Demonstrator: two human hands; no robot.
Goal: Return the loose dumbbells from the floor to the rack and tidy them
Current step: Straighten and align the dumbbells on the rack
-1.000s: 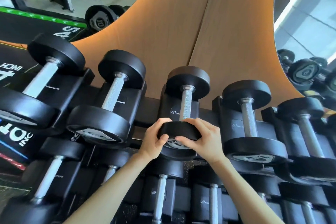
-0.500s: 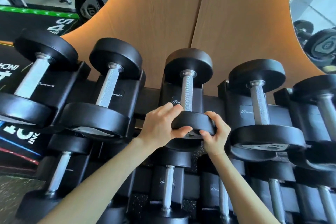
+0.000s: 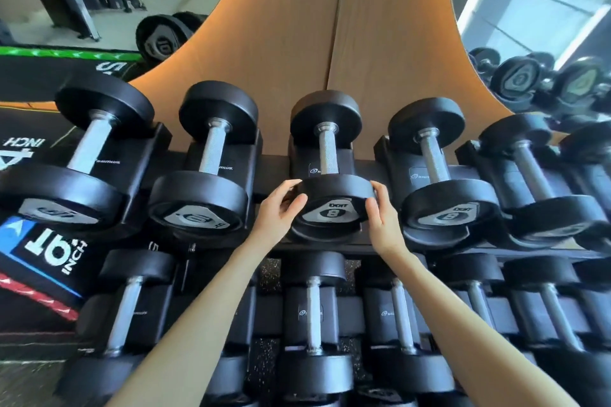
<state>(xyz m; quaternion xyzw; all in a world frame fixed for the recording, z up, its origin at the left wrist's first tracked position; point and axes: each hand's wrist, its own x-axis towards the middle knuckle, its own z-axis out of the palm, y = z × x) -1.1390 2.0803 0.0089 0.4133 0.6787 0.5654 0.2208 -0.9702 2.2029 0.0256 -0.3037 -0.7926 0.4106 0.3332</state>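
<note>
dumbbell (image 3: 334, 195) lying in rack (image 3: 274, 168) cradle | left hand (image 3: 277, 211), right hand (image 3: 380, 208) curling round near head, gripping both sides | probably squaring label

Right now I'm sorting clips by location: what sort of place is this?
Probably a gym's free-weight area: a two-tier rack holds the dumbbell marked 8 among many others, and more dumbbells sit at far right.

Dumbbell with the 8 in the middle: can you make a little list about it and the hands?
thing: black rubber dumbbell with steel handle, marked 8
place: top row of the black metal rack
left hand: grips near head's left edge
right hand: grips near head's right edge
neighbour: matching black dumbbell marked 8, to its right
</note>
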